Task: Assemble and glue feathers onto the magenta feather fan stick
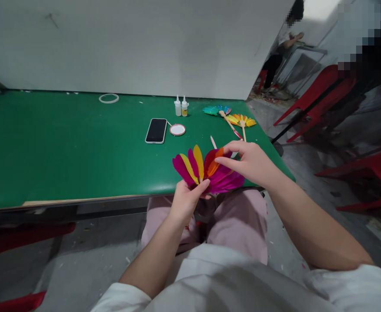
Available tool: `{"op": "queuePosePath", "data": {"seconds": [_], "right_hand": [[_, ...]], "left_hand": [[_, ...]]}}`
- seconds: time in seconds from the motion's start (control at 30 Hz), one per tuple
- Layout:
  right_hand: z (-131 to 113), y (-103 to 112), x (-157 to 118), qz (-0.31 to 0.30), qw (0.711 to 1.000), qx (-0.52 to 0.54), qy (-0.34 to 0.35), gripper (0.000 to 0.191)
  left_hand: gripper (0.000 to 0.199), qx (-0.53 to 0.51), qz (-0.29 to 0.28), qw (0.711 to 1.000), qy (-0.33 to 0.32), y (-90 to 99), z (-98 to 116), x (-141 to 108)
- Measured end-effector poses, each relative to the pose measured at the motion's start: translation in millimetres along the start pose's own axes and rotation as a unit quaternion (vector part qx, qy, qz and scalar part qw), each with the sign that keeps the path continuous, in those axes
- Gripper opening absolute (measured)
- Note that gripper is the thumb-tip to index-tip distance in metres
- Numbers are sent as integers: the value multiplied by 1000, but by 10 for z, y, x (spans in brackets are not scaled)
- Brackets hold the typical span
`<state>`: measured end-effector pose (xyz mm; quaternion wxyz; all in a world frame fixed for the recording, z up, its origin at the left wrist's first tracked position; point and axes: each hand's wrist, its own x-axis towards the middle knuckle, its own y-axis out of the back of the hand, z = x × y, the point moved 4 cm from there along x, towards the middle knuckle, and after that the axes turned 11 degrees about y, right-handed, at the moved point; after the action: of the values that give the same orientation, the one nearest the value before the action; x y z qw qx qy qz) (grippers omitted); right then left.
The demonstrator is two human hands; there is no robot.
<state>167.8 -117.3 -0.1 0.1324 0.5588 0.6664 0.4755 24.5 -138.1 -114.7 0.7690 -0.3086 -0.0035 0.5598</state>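
Observation:
A fan of magenta, yellow, red and orange feathers [194, 164] spreads out above the table's front edge. My left hand [187, 196] is closed round its base, thumb on top where the feathers meet. At the fan's right side, my right hand [247, 161] pinches the orange feather [213, 165] between thumb and fingers. More magenta feathers [224, 178] lie under that hand, partly covered by it. Just beyond my right hand are a yellow-orange feather fan [242, 122] on a stick and a teal-blue one [213, 110].
On the green table [63, 147] are a phone [156, 131], a round white disc [177, 129], two small bottles [181, 107] and a white ring [109, 99]. A white panel [128, 47] rises behind. Red chairs [317, 99] and a person [279, 50] are at the right.

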Motion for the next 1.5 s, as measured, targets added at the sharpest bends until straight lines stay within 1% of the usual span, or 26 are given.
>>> {"op": "queuePosePath", "data": {"seconds": [0.13, 0.27, 0.33, 0.4, 0.5, 0.6, 0.73, 0.87, 1.07, 1.2, 1.5], "right_hand": [[35, -13, 1, -3, 997, 74, -13, 15], [95, -48, -20, -1, 985, 166, -40, 28], [112, -66, -36, 5, 980, 190, -53, 32], [104, -74, -48, 16, 978, 201, -51, 34], [72, -67, -58, 29, 979, 198, -35, 35], [52, -55, -63, 26, 983, 183, -21, 35], [41, -57, -60, 7, 984, 176, -6, 45], [32, -65, -52, 4, 986, 167, -5, 52], [3, -59, -60, -9, 991, 134, -14, 46], [-27, -46, -68, -15, 991, 135, -14, 46], [-76, -29, -68, 2, 993, 117, 5, 46]], "left_hand": [[22, -8, -5, 1000, 3, -7, -6, -3], [23, -16, -11, 1000, 12, -19, -11, -6], [24, -21, -10, 1000, 19, -25, -12, -5], [25, -25, -10, 999, 27, -31, -12, -5], [25, -36, -15, 999, 31, -38, -11, -5], [23, -47, -20, 998, 23, -40, -7, -7], [23, -38, -21, 999, 17, -35, -20, -2], [25, -17, -20, 1000, 8, -18, -55, 19], [24, -10, -12, 1000, -8, 3, -88, 33], [21, -16, -14, 1000, -8, -12, -83, 31], [19, -31, -4, 999, -10, -37, -50, 4]]}}
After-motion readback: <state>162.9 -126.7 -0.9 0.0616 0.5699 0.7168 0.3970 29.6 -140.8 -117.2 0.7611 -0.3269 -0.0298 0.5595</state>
